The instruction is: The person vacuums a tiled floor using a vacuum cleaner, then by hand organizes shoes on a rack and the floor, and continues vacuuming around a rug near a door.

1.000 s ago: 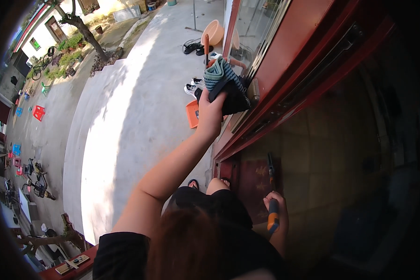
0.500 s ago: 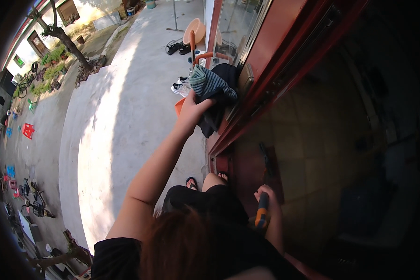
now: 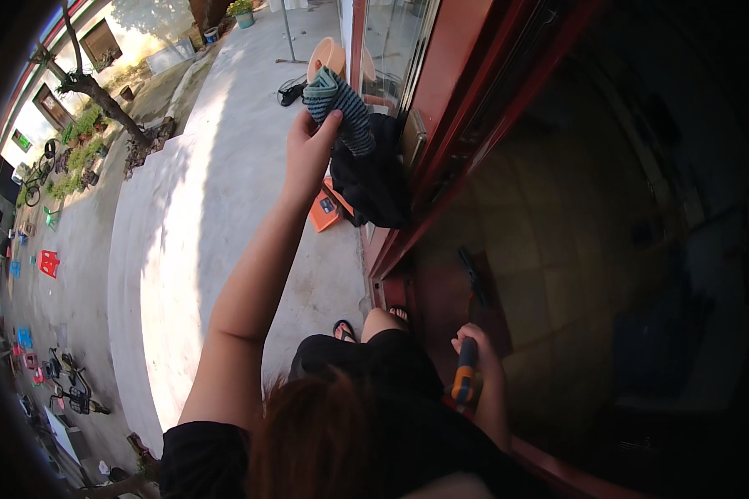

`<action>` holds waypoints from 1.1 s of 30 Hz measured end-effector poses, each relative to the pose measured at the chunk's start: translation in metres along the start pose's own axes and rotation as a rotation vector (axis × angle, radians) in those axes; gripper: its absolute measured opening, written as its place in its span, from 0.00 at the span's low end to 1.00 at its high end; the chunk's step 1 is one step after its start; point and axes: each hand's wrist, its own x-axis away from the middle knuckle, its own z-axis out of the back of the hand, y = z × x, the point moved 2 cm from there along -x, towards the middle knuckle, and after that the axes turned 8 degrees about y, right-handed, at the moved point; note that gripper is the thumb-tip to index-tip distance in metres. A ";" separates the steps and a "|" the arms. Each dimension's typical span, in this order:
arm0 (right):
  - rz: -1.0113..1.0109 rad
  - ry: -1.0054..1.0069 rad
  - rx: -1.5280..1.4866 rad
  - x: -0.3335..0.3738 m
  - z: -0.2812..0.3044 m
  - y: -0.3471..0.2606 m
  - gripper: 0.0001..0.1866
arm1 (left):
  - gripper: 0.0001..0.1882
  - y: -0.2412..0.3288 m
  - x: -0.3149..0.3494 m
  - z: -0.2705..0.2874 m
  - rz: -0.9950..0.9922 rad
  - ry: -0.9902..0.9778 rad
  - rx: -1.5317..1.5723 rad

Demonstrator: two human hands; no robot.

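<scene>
Against red door frame [image 3: 466,141], left hand [image 3: 308,154] raised, fingers [image 3: 329,125] gripping striped cloth [image 3: 337,104]

Striped teal cloth [image 3: 339,106] bunched high; orange-handled tool [image 3: 466,376] held low.

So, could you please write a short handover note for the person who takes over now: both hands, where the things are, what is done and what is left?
Left hand: raised, gripping a striped cloth bunched against the red door frame; a black cloth hangs just below it.
Right hand: low, closed on a tool with an orange and black handle, beside the dark glass panel.
Nearby: an orange object lies on the concrete.
Done: cannot be judged from this view.
Left: probably wiping the frame and glass; check for streaks.
</scene>
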 end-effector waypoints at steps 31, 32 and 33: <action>-0.042 0.056 0.048 0.002 0.000 0.011 0.12 | 0.11 -0.040 -0.029 -0.035 -0.479 -0.594 -0.672; -0.029 0.046 0.042 0.004 0.000 0.008 0.12 | 0.11 -0.041 -0.026 -0.035 -0.477 -0.574 -0.688; -0.017 0.037 0.035 0.005 -0.001 0.007 0.13 | 0.11 -0.037 -0.026 -0.036 -0.557 -0.564 -0.727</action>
